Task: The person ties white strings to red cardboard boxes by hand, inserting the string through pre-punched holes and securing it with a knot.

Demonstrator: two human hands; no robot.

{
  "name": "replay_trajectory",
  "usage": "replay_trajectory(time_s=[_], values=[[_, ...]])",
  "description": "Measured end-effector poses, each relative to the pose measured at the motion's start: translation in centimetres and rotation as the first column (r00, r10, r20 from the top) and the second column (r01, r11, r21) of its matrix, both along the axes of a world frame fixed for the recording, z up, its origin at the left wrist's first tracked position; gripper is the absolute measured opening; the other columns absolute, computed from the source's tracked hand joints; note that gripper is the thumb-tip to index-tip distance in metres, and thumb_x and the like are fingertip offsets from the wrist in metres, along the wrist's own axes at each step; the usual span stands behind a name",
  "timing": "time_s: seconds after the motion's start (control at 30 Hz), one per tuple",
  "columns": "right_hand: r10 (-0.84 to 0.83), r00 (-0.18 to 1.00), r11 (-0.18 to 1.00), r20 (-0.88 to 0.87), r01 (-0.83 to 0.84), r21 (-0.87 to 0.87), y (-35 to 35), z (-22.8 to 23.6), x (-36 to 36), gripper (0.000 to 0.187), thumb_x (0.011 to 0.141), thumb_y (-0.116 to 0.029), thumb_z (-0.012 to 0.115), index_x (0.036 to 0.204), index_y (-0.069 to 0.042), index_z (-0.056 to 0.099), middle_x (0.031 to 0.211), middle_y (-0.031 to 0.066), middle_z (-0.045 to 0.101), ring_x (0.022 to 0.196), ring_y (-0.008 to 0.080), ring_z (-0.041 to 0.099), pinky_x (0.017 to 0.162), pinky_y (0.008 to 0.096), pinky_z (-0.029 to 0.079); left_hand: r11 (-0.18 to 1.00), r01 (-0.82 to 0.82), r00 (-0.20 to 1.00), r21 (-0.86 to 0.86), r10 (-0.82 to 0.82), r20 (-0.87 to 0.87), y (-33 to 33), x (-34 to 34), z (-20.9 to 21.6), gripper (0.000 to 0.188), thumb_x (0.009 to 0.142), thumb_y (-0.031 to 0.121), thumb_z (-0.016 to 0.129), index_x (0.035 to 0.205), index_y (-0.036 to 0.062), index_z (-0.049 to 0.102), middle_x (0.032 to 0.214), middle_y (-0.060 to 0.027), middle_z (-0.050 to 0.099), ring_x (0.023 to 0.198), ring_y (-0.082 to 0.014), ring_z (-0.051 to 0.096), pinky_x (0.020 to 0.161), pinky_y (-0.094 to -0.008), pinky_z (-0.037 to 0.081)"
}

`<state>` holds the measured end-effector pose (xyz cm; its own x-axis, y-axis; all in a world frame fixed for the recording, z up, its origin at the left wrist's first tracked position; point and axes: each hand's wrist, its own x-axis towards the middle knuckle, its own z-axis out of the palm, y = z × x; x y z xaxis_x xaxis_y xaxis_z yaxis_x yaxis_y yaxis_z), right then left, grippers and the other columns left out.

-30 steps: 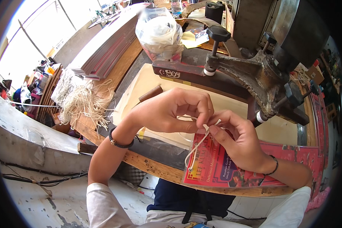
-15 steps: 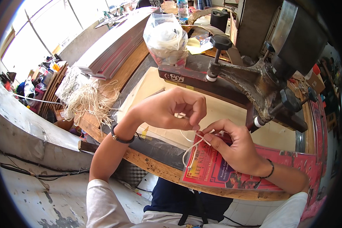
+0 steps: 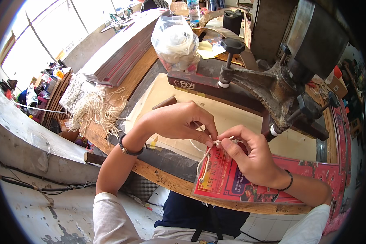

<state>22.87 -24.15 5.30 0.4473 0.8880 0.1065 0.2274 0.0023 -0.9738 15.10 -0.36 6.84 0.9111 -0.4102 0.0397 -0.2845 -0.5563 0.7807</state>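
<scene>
A pale cord (image 3: 208, 163) passes through the edge of a red printed card (image 3: 286, 179), which lies at the front of the bench under my right hand. My left hand (image 3: 181, 122) pinches the cord between thumb and fingertips just above the card's left end. Right beside it, my right hand (image 3: 250, 156) pinches the same cord with thumb and forefinger, where the strands cross in what looks like a knot. Its wrist rests over the card. Behind my left wrist, a brown rod (image 3: 165, 102) lies on a cream sheet (image 3: 148, 95).
A dark metal press frame (image 3: 268, 81) with black knobs stands over the sheet at the right. Loose cords (image 3: 97, 112) hang in a heap at the left, near a long stack of cards (image 3: 120, 53). A filled plastic bag (image 3: 175, 42) stands at the back.
My left fingertips have come down and right, against my right fingertips. The cord's crossing is drawn closer between them. More of the brown rod shows behind my left wrist.
</scene>
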Motion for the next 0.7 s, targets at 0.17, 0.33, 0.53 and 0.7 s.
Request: replay_trajectory(time_s=[0.17, 0.33, 0.53, 0.7], values=[[-0.009, 0.996, 0.998, 0.084, 0.003, 0.069, 0.1, -0.7, 0.6, 0.019, 0.099, -0.012, 0.063, 0.113, 0.0, 0.067, 0.102, 0.0096, 0.069, 0.094, 0.0138, 0.068, 0.08, 0.0285, 0.055, 0.999, -0.002, 0.999, -0.041, 0.004, 0.035, 0.1, 0.1, -0.1, 0.019, 0.091, 0.019, 0.075, 0.1, 0.003, 0.072, 0.086, -0.004, 0.072, 0.078, -0.0122, 0.067, 0.069, -0.027, 0.051], [-0.035, 0.997, 0.992, 0.064, 0.027, 0.126, 0.2, -1.2, 0.8, 0.02, 0.098, -0.01, 0.064, 0.116, -0.001, 0.066, 0.103, 0.0092, 0.069, 0.096, 0.0132, 0.067, 0.083, 0.0286, 0.055, 0.981, -0.055, 0.998, -0.187, 0.046, -0.05, -0.1, 0.1, 0.0, 0.016, 0.092, 0.012, 0.073, 0.1, -0.0003, 0.065, 0.087, -0.0061, 0.072, 0.084, -0.0138, 0.072, 0.075, -0.0271, 0.054], [-0.06, 0.996, 0.996, -0.067, 0.064, 0.068, 0.1, -0.3, 0.2, 0.03, 0.096, -0.012, 0.068, 0.123, -0.002, 0.06, 0.101, 0.0079, 0.071, 0.096, 0.0133, 0.067, 0.086, 0.0302, 0.054, 0.947, -0.07, 0.989, -0.314, 0.025, -0.146, -0.4, -0.1, 0.5, 0.011, 0.096, 0.008, 0.064, 0.096, -0.0019, 0.059, 0.083, -0.0079, 0.072, 0.08, -0.0127, 0.071, 0.071, -0.0276, 0.053], [-0.033, 0.997, 0.996, 0.064, 0.027, 0.079, 0.3, -0.5, 0.3, 0.03, 0.095, -0.012, 0.07, 0.122, -0.002, 0.061, 0.1, 0.0099, 0.074, 0.098, 0.0154, 0.07, 0.087, 0.0306, 0.055, 0.961, -0.035, 0.993, -0.273, 0.003, -0.117, -0.5, -0.2, 0.1, 0.017, 0.098, 0.015, 0.065, 0.093, -0.0009, 0.061, 0.078, -0.0042, 0.07, 0.076, -0.0098, 0.067, 0.068, -0.0265, 0.051]])
